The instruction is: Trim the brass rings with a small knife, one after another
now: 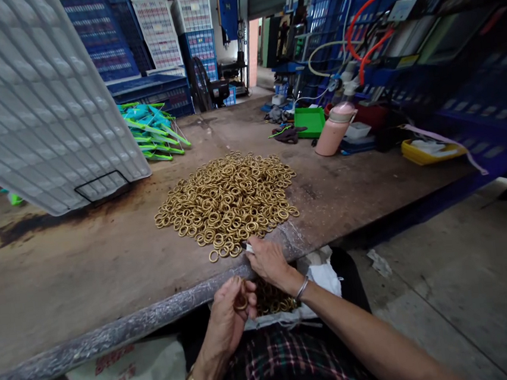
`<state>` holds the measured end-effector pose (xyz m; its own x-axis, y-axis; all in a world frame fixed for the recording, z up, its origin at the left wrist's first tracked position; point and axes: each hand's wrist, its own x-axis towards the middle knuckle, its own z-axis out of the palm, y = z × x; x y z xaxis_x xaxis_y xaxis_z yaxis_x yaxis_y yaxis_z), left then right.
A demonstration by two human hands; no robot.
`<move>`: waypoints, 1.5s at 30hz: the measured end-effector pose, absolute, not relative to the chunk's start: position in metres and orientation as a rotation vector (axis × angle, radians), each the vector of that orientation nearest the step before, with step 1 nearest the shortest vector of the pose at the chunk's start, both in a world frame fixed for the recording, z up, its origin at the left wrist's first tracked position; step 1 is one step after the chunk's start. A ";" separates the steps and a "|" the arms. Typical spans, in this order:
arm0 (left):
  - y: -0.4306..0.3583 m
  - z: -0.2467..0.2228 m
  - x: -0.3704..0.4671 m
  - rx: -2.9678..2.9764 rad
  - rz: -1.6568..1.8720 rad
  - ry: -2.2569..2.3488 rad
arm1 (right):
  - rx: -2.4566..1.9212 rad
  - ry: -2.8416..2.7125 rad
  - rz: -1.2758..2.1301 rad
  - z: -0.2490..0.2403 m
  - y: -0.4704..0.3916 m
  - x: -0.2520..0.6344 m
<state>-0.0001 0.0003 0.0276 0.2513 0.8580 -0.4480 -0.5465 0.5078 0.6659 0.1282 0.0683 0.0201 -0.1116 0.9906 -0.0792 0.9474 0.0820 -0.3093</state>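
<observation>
A broad heap of brass-coloured metal rings [236, 194] lies on the worktable [109, 275], spreading close to its front edge. My left hand [229, 315] is closed just off that edge, with a metal ring [243, 301] held between thumb and fingers. My right hand [270, 263] reaches over the edge to the near side of the heap. Its fingers are closed on a small, thin tool [246, 247] with a dark tip and a pale part; its exact kind is unclear. Below both hands, more rings [275, 301] sit in a pale sack [308, 313] at my lap.
A large white plastic crate [48, 102] stands tilted at the left. Behind it lie bright green and blue pieces [153, 131]. A pink bottle [335, 128], a green tray [310, 122] and a yellow tray [431, 152] are on the right. A printed bag [128, 378] is under the table.
</observation>
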 end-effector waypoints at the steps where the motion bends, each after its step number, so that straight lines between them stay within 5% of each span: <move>1: 0.001 0.027 -0.002 0.373 1.003 0.887 | -2.004 -2.194 0.430 0.021 0.070 0.123; 17: 0.019 0.027 -0.015 0.096 1.030 0.874 | -1.958 -1.925 0.539 0.010 0.090 0.119; 37: 0.057 0.020 -0.001 0.590 1.078 1.160 | -1.368 -1.578 0.885 0.002 0.083 0.117; 45: 0.070 0.026 -0.008 0.206 0.968 1.015 | -1.252 -1.749 0.575 0.000 0.079 0.115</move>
